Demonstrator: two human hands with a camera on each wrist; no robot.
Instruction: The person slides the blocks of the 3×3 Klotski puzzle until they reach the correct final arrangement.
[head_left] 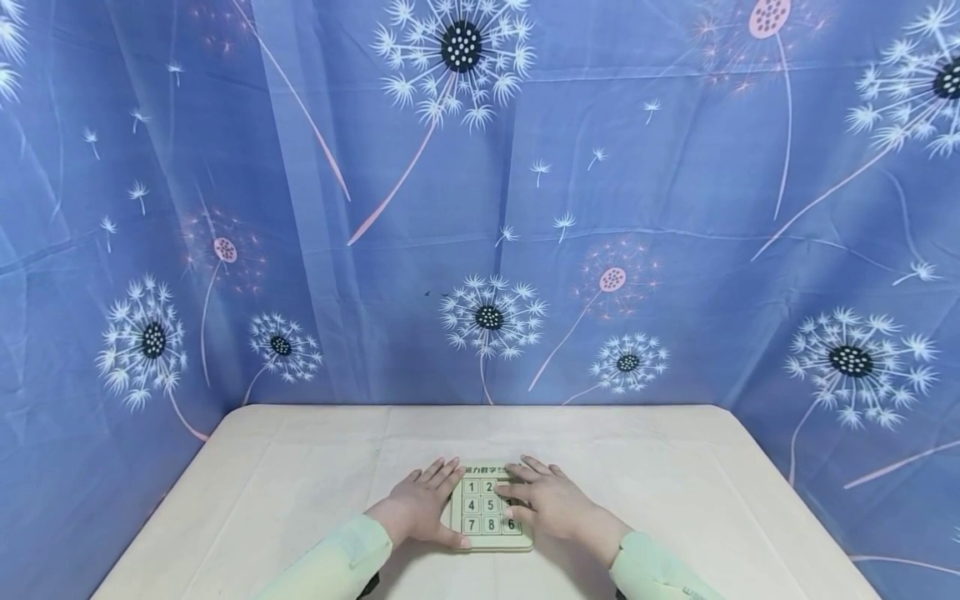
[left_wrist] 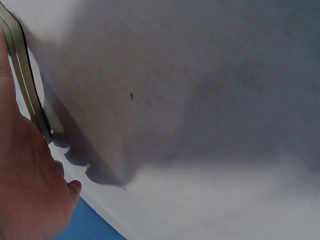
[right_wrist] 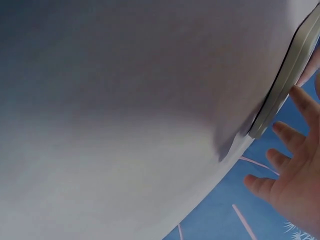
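Note:
A pale green number sliding puzzle (head_left: 480, 542) lies flat on the table, its square tiles in rows. I can read 1, 2, 4, 5, 7, 8 and 6, with a 3 partly covered. My left hand (head_left: 425, 504) rests along the puzzle's left side, fingers extended near the top corner and thumb at the lower left corner. Over the right column is my right hand (head_left: 558, 504), its fingers spread and hiding the top right cell. Each wrist view catches the puzzle's side edge, beside the left hand (left_wrist: 32, 185) and the right hand (right_wrist: 295, 165).
The table (head_left: 300, 467) has a pale cover and rounded far corners. Blue cloth (head_left: 390, 333) printed with dandelions hangs behind it and along both sides. Light green sleeves (head_left: 337, 558) cover both forearms.

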